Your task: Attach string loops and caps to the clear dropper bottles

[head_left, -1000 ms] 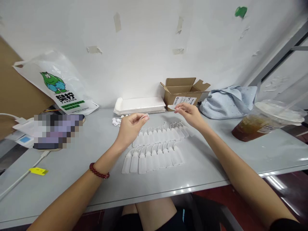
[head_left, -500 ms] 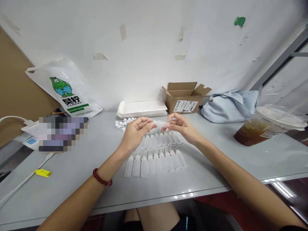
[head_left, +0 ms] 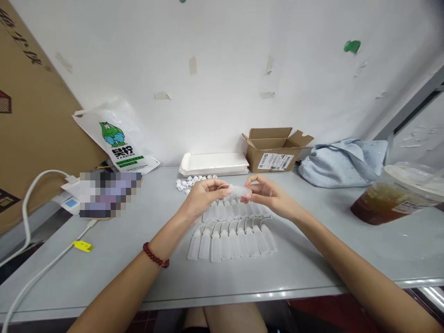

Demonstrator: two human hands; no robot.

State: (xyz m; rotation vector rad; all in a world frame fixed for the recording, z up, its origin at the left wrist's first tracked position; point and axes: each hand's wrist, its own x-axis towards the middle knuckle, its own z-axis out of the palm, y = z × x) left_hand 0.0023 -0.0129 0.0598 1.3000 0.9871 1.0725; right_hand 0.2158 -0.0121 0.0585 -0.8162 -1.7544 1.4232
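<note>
Between my two hands a small translucent plastic bottle [head_left: 239,190] lies sideways, just above the table. The fingertips of my left hand [head_left: 208,194] pinch its left end, where a thin tube seems to be. At the other end, my right hand [head_left: 265,194] grips it between thumb and fingers. Below and nearer me, similar bottles with curved thin tubes [head_left: 235,243] lie in a row, and a second row [head_left: 222,210] lies behind, partly covered by my hands. Small white caps [head_left: 189,182] are heaped just beyond my left hand.
A stack of white trays [head_left: 215,163] and an open cardboard box [head_left: 274,152] stand by the wall. On the right are a blue cloth bag [head_left: 342,164] and a drink cup [head_left: 381,201]. To the left are a plastic bag [head_left: 120,138], a blurred-out device [head_left: 109,196] and white cables [head_left: 26,222].
The bottle has turned slightly in my fingers, and more of its body shows between my hands. My view has shifted left and up, so everything sits a little further right and lower.
</note>
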